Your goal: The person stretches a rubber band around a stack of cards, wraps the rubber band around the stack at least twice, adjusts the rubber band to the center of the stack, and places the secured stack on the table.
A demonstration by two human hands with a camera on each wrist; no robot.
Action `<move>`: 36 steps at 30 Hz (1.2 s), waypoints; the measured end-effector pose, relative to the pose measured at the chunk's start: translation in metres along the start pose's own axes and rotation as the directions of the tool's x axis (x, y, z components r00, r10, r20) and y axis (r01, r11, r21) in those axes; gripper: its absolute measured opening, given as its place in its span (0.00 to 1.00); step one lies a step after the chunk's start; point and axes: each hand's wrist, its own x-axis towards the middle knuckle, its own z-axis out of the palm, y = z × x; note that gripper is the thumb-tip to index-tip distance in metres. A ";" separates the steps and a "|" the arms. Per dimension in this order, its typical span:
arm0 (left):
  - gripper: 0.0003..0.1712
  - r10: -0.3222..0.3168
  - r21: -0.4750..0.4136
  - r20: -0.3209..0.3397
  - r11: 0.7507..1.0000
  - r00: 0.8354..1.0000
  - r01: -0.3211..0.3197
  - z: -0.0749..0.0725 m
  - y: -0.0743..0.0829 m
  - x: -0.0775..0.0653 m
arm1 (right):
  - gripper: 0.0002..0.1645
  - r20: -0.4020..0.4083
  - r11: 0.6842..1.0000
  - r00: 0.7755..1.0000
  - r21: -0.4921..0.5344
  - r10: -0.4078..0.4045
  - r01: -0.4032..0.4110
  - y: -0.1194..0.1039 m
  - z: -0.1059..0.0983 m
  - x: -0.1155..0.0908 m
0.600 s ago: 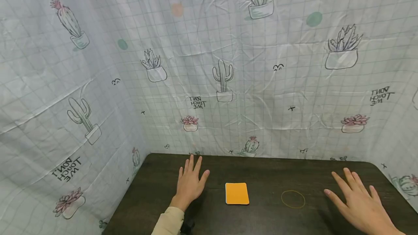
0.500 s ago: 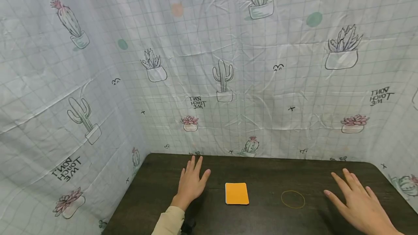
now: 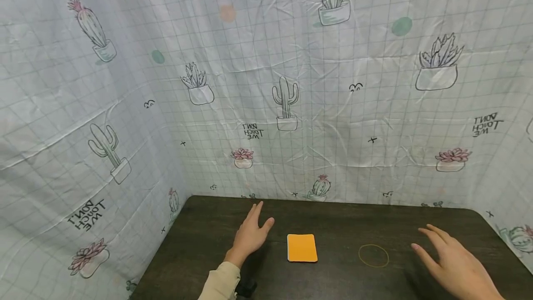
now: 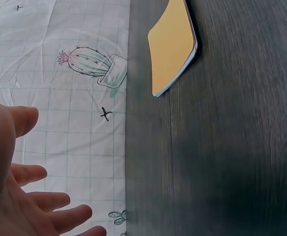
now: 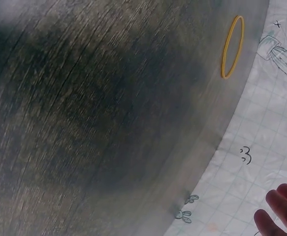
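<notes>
The left hand (image 3: 249,237) has shifted toward the card (image 3: 302,248), the right hand (image 3: 460,263) has tilted; fingers loosely spread, holding nothing; card and band (image 5: 225,51) lie between, handling seemingly not begun.

A: What kind of place am I viewing through the head camera?

B: I am seeing a curtained-off workspace: pale gridded cloth (image 3: 250,59), printed with potted cacti (image 3: 285,101) and lettering (image 3: 252,131), is hanging behind and on both sides of a dark wood-grained table (image 3: 333,226).

A: Home or lab?

B: I am leaving that undecided; the cloth is hiding the room beyond.
</notes>
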 end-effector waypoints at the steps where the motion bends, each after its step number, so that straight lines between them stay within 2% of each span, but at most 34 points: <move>1: 0.39 -0.007 -0.007 0.004 1.000 1.000 0.007 0.001 0.000 0.000 | 0.39 -0.016 1.000 1.000 0.000 -0.008 0.008 -0.001 0.001 0.000; 10: 0.41 -0.024 -0.053 0.014 0.998 1.000 0.025 0.010 0.002 0.005 | 0.34 -0.097 0.999 0.995 0.024 -0.037 0.040 -0.008 0.004 -0.002; 17: 0.40 -0.002 -0.119 0.024 0.993 1.000 0.005 0.016 0.005 0.007 | 0.36 -0.035 0.999 0.999 0.045 0.007 -0.006 -0.007 0.002 -0.001; 22: 0.39 -0.030 -0.162 0.033 0.986 0.999 0.035 0.024 0.008 0.006 | 0.35 -0.012 0.998 1.000 0.063 0.020 -0.019 -0.008 0.003 -0.002; 29: 0.39 -0.034 -0.191 0.033 0.981 0.999 0.040 0.034 0.008 0.008 | 0.36 0.042 0.996 0.998 0.065 0.053 -0.056 -0.007 0.002 -0.001; 36: 0.40 -0.060 -0.256 0.070 0.964 0.996 0.076 0.044 0.006 0.007 | 0.37 0.083 0.994 0.993 0.071 0.081 -0.087 -0.006 0.003 -0.001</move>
